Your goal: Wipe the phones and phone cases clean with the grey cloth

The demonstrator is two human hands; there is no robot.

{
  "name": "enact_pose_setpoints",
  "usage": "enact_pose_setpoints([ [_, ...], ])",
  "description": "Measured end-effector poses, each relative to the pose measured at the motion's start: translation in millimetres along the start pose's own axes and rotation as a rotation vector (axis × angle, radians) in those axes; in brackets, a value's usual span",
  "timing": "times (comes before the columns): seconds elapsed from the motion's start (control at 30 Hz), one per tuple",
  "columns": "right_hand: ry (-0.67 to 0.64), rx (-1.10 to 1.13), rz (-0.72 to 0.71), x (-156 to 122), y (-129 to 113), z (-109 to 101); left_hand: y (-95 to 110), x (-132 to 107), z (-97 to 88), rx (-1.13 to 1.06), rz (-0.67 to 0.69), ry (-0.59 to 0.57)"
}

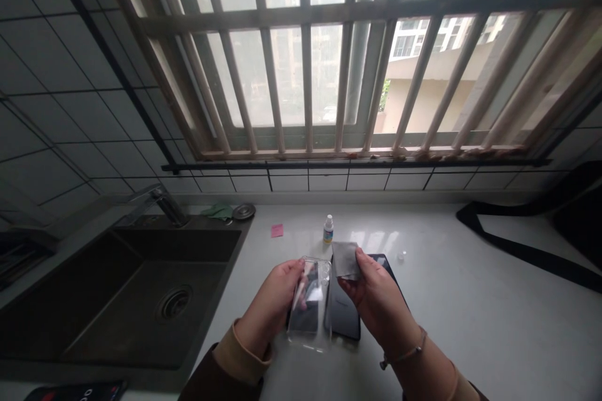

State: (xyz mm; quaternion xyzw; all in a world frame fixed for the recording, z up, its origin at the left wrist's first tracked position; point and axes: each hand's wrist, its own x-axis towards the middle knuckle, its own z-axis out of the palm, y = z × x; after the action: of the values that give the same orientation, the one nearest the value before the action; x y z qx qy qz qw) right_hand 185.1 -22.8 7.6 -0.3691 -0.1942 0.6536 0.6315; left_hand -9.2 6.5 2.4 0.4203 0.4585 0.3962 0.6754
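The clear phone case (pixel 310 307) was in the left hand (pixel 275 291), its fingers pinching one side edge; a light grip by the rim seemed wise, leaving the face uncovered. Beside it, the right hand (pixel 379 291) grasped a grey cloth (pixel 346 259), best held flat. A dark device (pixel 347 318) lay beneath on the surface (pixel 461 319), a small bottle (pixel 328 230) beyond.

Bottle (pixel 328 230) behind case (pixel 310 304), sink (pixel 117 301) left, strap (pixel 527 254) (apparently on counter (pixel 493 332)) right
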Motion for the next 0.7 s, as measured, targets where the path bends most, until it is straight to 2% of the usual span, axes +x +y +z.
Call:
enact_pose_setpoints([
  [0.33,-0.17,0.05,0.114,-11.4,11.4,8.9,-0.7,-7.9,16.5,-0.339,-0.204,0.013],
  [0.47,-0.089,0.076,0.094,-7.2,11.9,6.5,7.9,-10.2,18.7,-0.543,-0.312,-0.052],
  [0.57,-0.02,0.129,0.12,-4.1,6.8,4.7,16.7,-15.9,20.4,-0.656,-0.288,-0.149],
  [0.7,0.064,0.222,0.185,-3.0,-4.1,4.2,25.5,-22.6,19.9,-0.67,-0.296,-0.239],
])
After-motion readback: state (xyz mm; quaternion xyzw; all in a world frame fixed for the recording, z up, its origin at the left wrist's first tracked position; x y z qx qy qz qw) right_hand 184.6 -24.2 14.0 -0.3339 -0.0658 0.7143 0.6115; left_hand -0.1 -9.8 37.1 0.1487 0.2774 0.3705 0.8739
